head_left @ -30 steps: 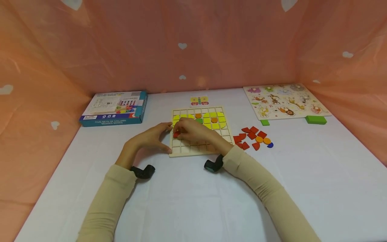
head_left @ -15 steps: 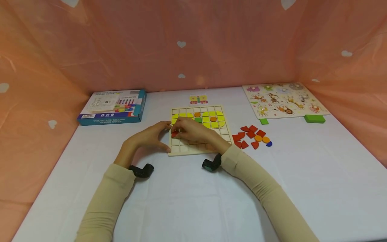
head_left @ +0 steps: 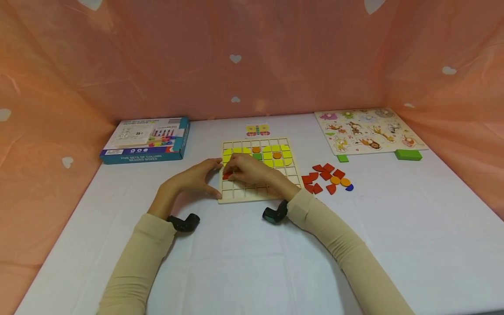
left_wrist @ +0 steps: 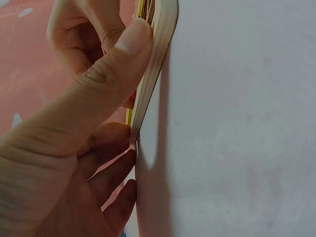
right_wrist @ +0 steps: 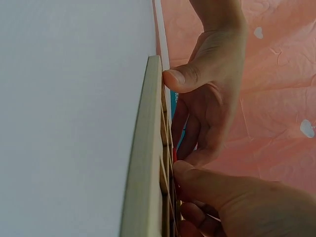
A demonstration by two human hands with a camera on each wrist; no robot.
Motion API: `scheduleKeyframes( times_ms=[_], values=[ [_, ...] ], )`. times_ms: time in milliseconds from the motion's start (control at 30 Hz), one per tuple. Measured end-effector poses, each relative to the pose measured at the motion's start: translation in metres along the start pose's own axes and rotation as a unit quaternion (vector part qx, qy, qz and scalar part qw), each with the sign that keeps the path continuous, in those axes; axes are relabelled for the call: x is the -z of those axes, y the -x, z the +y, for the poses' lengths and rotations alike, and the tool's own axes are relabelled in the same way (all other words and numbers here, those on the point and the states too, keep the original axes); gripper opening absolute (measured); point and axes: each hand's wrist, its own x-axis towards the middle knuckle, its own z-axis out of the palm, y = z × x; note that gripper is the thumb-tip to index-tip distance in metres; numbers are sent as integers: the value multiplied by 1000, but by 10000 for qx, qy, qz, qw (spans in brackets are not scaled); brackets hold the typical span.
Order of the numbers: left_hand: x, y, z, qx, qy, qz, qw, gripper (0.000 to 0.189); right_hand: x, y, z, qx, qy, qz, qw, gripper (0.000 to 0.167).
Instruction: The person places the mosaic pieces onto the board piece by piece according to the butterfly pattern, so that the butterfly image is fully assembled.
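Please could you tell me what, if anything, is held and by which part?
The right hand seems to pinch a red piece by its right side, though partly hidden; the left hand touches the board.

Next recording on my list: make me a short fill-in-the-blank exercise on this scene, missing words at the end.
1. The right hand holds a ____ piece.
2. The left hand touches the grid board along its ____ edge.
3. Of the scattered pieces beside the grid board, the rightmost is ____.
4. The puzzle board at the back right shows pictures of ____.

Missing words: red; left; blue; animals.
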Motion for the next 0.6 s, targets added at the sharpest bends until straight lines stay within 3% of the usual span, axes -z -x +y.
scheduleKeyframes(
  times_ms=[167, 300, 467, 600],
  values=[
    [-1, 0, 0, 1, 51, 6, 10000, 99, 6, 1, -2, -47, -13, -41, 10000, 26],
    [-1, 0, -1, 35, 90, 19, 10000, 101, 25, 11, -3, -22, -136, 185, 9997, 25],
    [-2, -1, -1, 86, 66, 19, 9999, 102, 57, 45, 12, 30, -333, 548, 9979, 21],
    [-2, 0, 0, 150, 94, 50, 9998, 102, 76, 83, 32, -183, -487, 827, 9952, 24]
  ],
)
